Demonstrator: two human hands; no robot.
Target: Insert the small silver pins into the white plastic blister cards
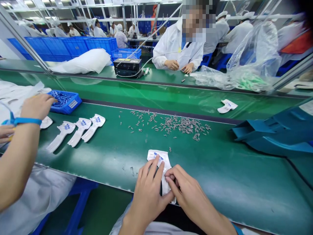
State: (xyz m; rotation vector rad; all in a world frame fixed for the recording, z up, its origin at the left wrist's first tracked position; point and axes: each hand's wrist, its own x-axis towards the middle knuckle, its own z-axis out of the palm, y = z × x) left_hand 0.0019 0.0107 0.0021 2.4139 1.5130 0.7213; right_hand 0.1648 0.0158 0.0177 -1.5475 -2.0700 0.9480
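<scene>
A white plastic blister piece with blue print lies at the near edge of the green table. My left hand rests on it with fingers laid flat and slightly spread, pressing it down. My right hand is beside it, fingertips pinched together against the piece's lower part, which is hidden under both hands. What the pinch holds is too small to see. A scatter of several tiny metal parts lies on the table beyond the hands.
Three white blister pieces lie in a row at left, near a blue basket. A co-worker's arm with a blue wristband reaches toward the basket. A blue scoop-like tray sits at right. Across the conveyor a person in white works.
</scene>
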